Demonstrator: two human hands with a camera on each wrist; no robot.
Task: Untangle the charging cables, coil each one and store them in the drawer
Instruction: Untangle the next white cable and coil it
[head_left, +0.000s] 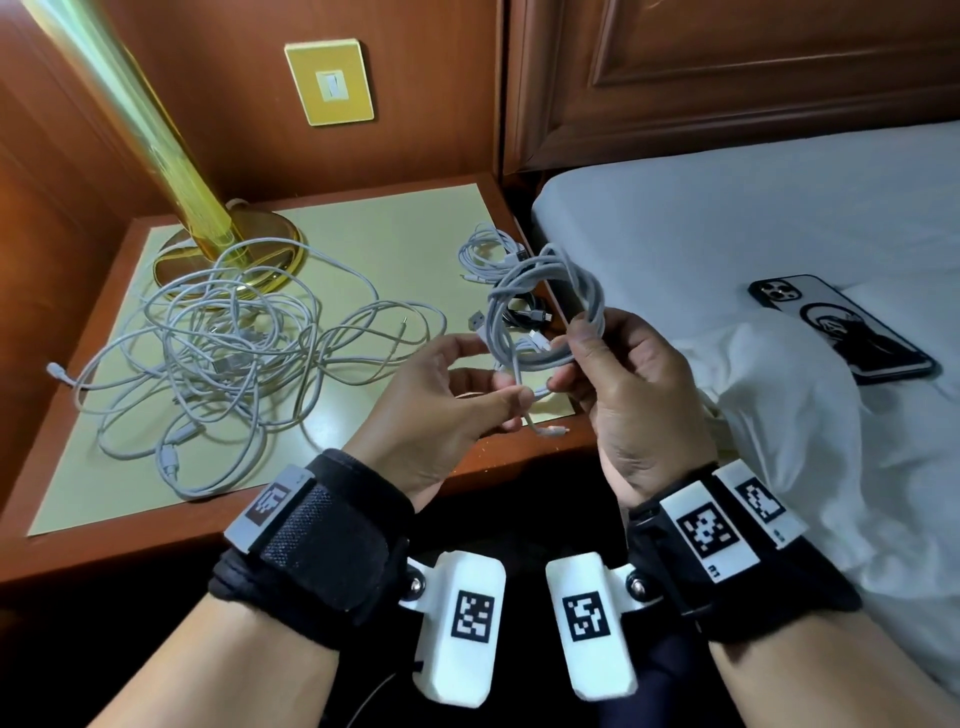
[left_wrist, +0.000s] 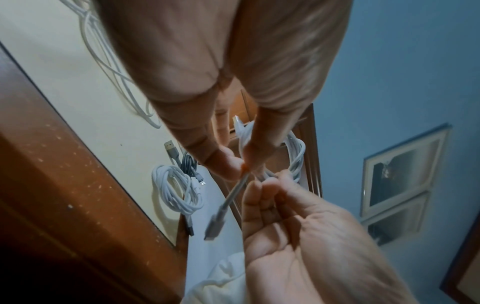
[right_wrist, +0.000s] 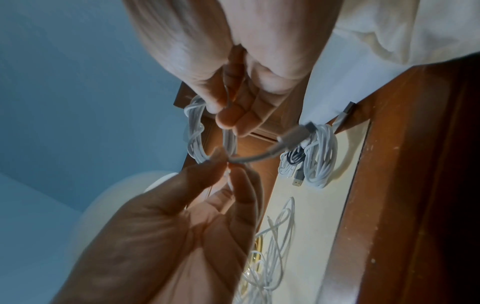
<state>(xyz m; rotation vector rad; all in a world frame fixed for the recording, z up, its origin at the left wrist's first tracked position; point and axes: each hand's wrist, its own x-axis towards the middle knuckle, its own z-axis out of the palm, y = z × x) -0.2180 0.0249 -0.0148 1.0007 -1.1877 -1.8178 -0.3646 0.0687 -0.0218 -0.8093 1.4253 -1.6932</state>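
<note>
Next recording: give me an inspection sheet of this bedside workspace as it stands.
Surface: nightstand, pale top.
Job's things: white coil held above the front edge; finished coils at back right; drawer not seen.
Clutter: phone on bed.
Grips: left hand pinches the coil's loose end; right hand holds the coil.
Cables: white tangle beside lamp base.
Surroundings: wall switch, headboard.

white cables (head_left: 223, 338), gold lamp base (head_left: 228, 260), pale yellow nightstand top (head_left: 405, 234), black phone (head_left: 841, 325).
</note>
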